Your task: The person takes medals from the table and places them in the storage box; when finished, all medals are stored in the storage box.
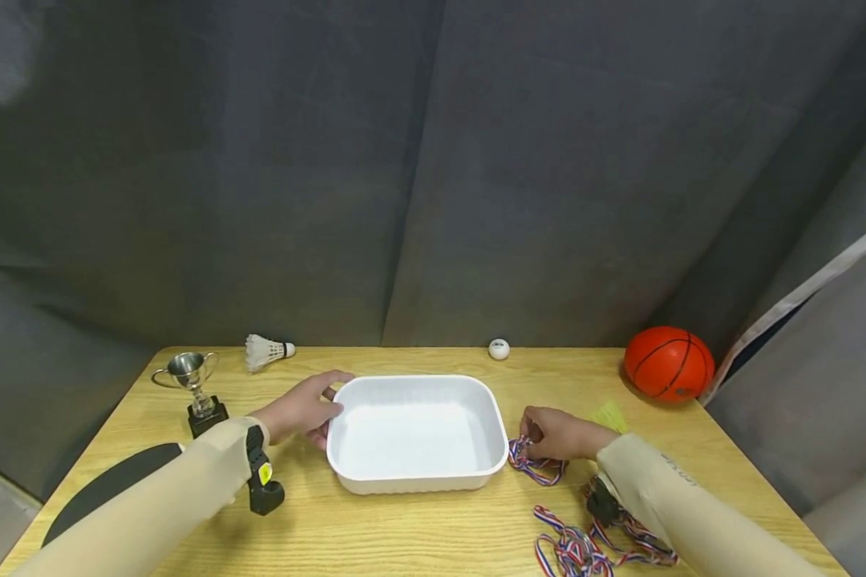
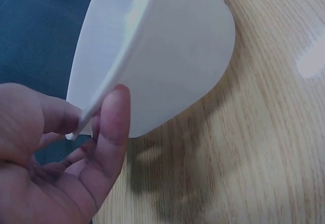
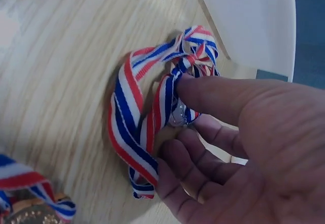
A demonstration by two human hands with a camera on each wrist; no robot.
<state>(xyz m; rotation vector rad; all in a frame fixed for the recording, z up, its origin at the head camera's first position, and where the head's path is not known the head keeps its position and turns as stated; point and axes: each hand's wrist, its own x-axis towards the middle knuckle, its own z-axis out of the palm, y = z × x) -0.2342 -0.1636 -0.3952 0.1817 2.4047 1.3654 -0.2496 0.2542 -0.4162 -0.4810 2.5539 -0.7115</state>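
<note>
My left hand (image 1: 305,410) pinches the left rim of a white plastic tray (image 1: 420,484); in the left wrist view the fingers of that hand (image 2: 61,168) lie on both sides of the tray's rim (image 2: 119,56). Right of the tray, my right hand (image 1: 559,433) holds a medal's striped ribbon (image 1: 541,471). Up close in the right wrist view, the thumb presses the red, white and blue ribbon (image 3: 127,99), and the fingers curl in beneath it. A bit of the silvery medal (image 3: 177,115) shows between the fingers; the rest is hidden.
More ribboned medals (image 1: 576,551) lie at the front right, partly under the right forearm. A silver trophy cup (image 1: 198,385) and a shuttlecock (image 1: 265,351) are on the left. Towards the back sit a white ball (image 1: 499,349) and a red basketball (image 1: 669,365). A black paddle-like shape (image 1: 108,485) lies by the left sleeve.
</note>
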